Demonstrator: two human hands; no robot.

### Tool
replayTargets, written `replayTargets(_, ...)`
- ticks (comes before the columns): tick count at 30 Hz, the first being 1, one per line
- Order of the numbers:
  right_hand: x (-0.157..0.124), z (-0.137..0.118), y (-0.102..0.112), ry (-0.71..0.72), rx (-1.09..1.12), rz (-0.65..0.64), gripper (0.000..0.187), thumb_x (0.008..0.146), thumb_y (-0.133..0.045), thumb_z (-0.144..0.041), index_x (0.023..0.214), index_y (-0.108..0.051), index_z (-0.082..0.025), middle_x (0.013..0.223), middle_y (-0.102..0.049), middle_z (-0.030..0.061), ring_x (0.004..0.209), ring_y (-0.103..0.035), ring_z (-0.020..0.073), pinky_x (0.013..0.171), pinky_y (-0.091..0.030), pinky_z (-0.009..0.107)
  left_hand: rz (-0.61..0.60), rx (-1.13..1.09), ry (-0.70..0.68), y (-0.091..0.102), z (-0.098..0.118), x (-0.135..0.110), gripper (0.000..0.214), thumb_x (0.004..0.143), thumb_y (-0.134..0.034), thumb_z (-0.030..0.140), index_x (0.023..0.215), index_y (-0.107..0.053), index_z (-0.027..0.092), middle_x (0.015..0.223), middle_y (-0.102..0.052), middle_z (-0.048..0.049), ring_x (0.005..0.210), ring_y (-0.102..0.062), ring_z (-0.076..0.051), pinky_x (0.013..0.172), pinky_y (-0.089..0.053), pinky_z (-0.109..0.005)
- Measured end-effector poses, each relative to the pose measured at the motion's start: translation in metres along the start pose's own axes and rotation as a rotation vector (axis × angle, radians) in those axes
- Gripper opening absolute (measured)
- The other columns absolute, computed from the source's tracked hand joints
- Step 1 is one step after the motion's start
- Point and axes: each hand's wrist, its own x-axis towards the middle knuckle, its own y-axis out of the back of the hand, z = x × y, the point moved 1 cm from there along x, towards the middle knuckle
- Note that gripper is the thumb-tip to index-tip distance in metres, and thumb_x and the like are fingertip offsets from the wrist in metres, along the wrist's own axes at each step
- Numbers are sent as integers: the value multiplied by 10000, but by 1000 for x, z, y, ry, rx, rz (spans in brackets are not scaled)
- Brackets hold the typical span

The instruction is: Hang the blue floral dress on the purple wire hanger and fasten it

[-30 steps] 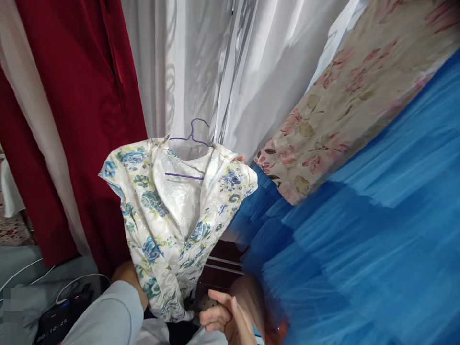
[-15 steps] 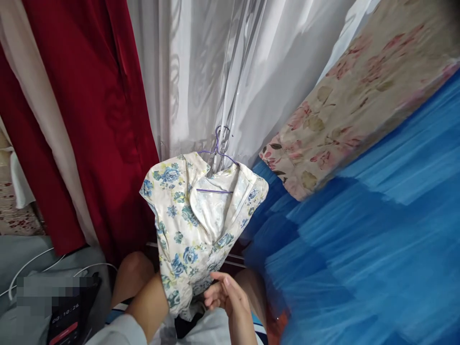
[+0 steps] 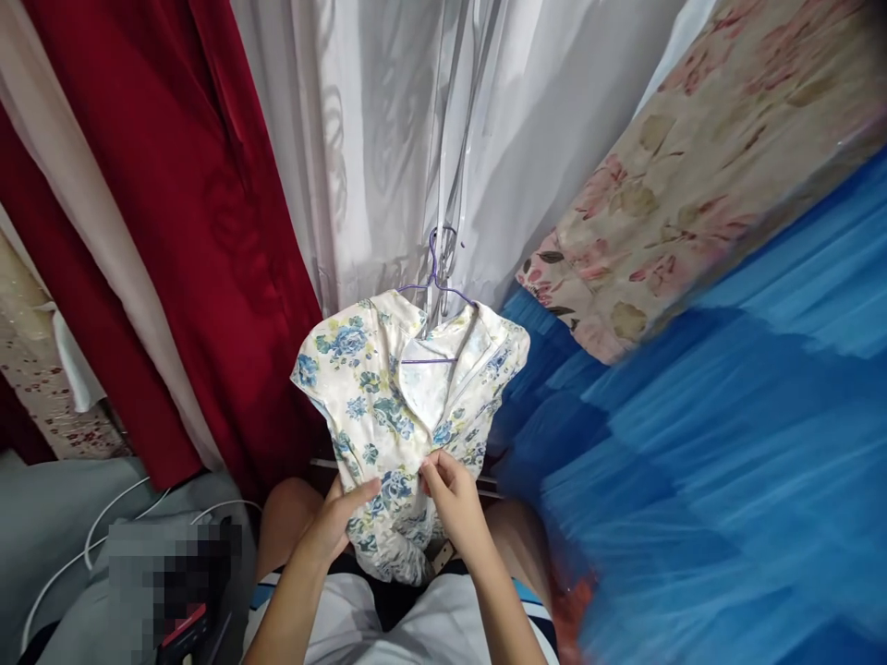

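White-and-blue floral blouse (image 3: 378,416) on a purple hanger (image 3: 435,275), both grips at its front.
Right grip (image 3: 454,499) pinches the cloth shut at the open placket; left grip (image 3: 339,515), just beside it, lies with fingers curled on the fabric, whether clasping it I cannot tell. The floral blouse hangs above both grips, against a white curtain (image 3: 388,139), red curtain (image 3: 208,185) beyond the left grip.

Blouse (image 3: 374,416) hangs on hanger (image 3: 435,277); curtain (image 3: 374,139) behind; netting (image 3: 727,443) right.
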Motion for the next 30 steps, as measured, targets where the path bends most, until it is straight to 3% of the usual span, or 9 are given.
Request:
replayTargets(3,0,-3,-1,-33,20,5,301,878,-595,-460,741,-544,-197,631,-566,-5,593,-508,162,577,-375,270,-46,-31,17,-5,-3,-2,740,612,-881,275,1296,-599,254,1089,-749,-74,1024,-709,-297,942,-558,-424)
replayTargets(8,-4,-7,-10,-55,110,-28,256,866,-564,-424,746,-498,-208,616,-511,-38,550,-451,132,534,-355,247,-75,-42,18,-17,-9,-3,674,655,-854,260,1281,-605,219,1074,-752,-86,987,-721,-294,925,-565,-421)
replayTargets(12,-11,-5,-10,-100,77,-22,261,881,-524,-386,704,-463,-205,579,-425,-59,524,-365,107,512,-295,237,-16,28,-60,-6,-5,6,560,689,-827,288,1208,-629,213,1094,-740,-85,1031,-702,-295,904,-567,-411)
replayTargets(14,-17,-4,-5,-133,57,-27,285,887,-527,-392,685,-445,-208,543,-386,-70,502,-322,100,500,-262,239,68,124,-231,3,1,14,486,732,-792,322,1177,-627,218,1142,-718,-86,1091,-673,-287,925,-552,-398)
replayTargets(19,-31,-12,7,-154,60,-64,341,892,-567,-449,682,-436,-214,511,-422,-61,481,-348,106,476,-241,237,475,456,-923,11,10,14,494,783,-742,294,1229,-535,246,1300,-577,-100,1233,-550,-258,1034,-462,-406)
replayTargets(21,-33,-19,7,-155,61,-63,354,882,-593,-466,682,-453,-210,502,-433,-58,474,-354,105,470,-238,235,321,653,-986,-2,6,6,365,813,-699,249,1161,-587,254,1202,-609,-86,1173,-571,-253,1024,-460,-407)
replayTargets(23,-34,-23,6,-147,61,-59,369,874,-612,-480,675,-465,-206,498,-445,-54,468,-356,102,469,-241,236,-5,800,-912,-20,0,-3,248,845,-641,220,1086,-646,279,1117,-646,-69,1115,-602,-252,1007,-470,-396)
replayTargets(25,-34,-25,5,-143,53,-50,378,873,-616,-491,672,-484,-199,500,-464,-48,462,-358,98,467,-248,236,-208,835,-823,-36,-7,-10,243,859,-610,212,1077,-663,303,1100,-667,-56,1089,-621,-246,982,-482,-374)
replayTargets(30,-36,-26,1,-176,116,-22,385,867,-622,-493,660,-509,-189,473,-475,-47,431,-348,84,451,-236,230,-176,829,-720,-49,-22,-10,38,884,-589,237,871,-616,258,842,-672,-12,819,-645,-189,761,-500,-299)
